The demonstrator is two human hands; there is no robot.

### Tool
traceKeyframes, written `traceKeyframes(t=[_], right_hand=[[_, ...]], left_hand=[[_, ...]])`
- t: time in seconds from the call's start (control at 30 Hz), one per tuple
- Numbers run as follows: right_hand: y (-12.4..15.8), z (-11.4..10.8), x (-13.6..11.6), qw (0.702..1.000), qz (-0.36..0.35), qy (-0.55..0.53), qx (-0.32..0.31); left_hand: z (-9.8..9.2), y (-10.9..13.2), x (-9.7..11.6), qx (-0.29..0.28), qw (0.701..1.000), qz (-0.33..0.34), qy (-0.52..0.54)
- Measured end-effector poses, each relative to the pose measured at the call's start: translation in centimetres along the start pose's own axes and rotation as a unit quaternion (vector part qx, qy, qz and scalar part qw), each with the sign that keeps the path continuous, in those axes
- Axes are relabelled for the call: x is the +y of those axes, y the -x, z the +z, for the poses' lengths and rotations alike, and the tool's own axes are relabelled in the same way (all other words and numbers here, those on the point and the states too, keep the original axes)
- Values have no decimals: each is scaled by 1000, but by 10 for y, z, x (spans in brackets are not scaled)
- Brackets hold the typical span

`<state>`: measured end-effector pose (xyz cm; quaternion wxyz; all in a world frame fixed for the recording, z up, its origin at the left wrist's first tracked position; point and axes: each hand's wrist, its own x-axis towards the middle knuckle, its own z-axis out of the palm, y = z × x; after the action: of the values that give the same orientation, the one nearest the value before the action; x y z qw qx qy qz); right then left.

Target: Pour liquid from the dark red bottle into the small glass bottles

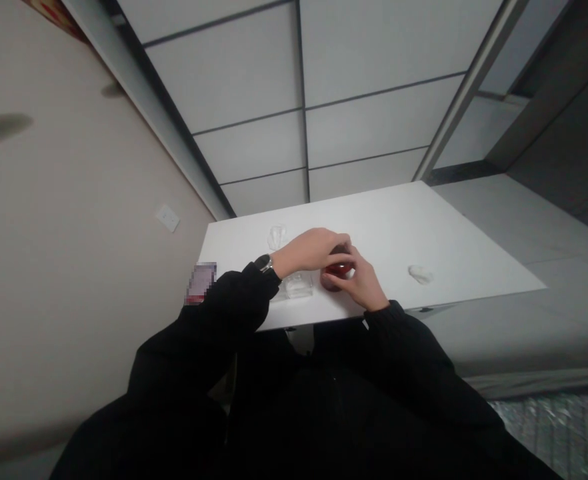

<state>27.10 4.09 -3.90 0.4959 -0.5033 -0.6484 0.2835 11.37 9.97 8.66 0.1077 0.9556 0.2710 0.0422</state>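
Note:
A dark red, glossy round jar-like container (330, 283) is at the front part of the white table (379, 220), largely hidden by my fingers. My right hand (363, 279) is wrapped round its right side, thumb across the front. From the left, my left hand (319, 245) reaches over the top with fingers curled down onto it; what exactly the fingertips grip is hidden. Just left of the jar, under my left wrist, stands a clear transparent container (298, 287). Behind that wrist is another clear, faceted piece (277, 237).
A crumpled white tissue-like piece (421, 274) lies to the right on the table. At the left edge is a pixelated purple-and-red item (202, 283). A wall with a socket (168, 218) borders the left; panelled sliding doors (259, 100) stand behind the table.

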Motion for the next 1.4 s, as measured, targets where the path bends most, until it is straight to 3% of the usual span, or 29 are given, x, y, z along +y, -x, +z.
traceKeyframes(t=[0.17,0.33,0.47,0.63,0.7,0.77,0.87,0.93,1.0,1.07,1.2,1.3,1.4], right_hand=[[1,-3,2,1000,1,-4,-1],[4,1,-5,1000,13,-9,-4],[6,2,-7,1000,21,10,2],[6,-1,-5,998,57,33,-6],[7,-1,-5,998,50,31,-5],[7,-1,-5,999,33,29,3],[8,0,-6,999,13,39,17],[10,-2,-7,999,8,47,19],[13,-3,-7,999,7,52,16],[16,-6,-8,998,8,57,11],[21,-17,-5,996,15,78,27],[17,-33,1,992,31,105,67],[14,-48,5,985,42,133,99]], left_hand=[[-1,11,3,-11,999,-25,-40],[-1,-6,22,-35,978,-103,-176],[-8,-12,40,-50,966,-160,-197],[-15,0,42,-73,982,-77,-158],[-18,3,36,-91,983,-80,-135],[-22,4,30,-83,981,-121,-128],[-32,2,13,-1,987,-142,-80],[-37,-2,-7,59,991,-119,-9],[-36,-9,-36,80,988,-116,56],[-25,-19,-67,53,982,-145,112],[16,-42,-114,-47,963,-166,209],[45,-57,-128,-98,966,-124,203],[62,-69,-134,-100,976,-68,178]])
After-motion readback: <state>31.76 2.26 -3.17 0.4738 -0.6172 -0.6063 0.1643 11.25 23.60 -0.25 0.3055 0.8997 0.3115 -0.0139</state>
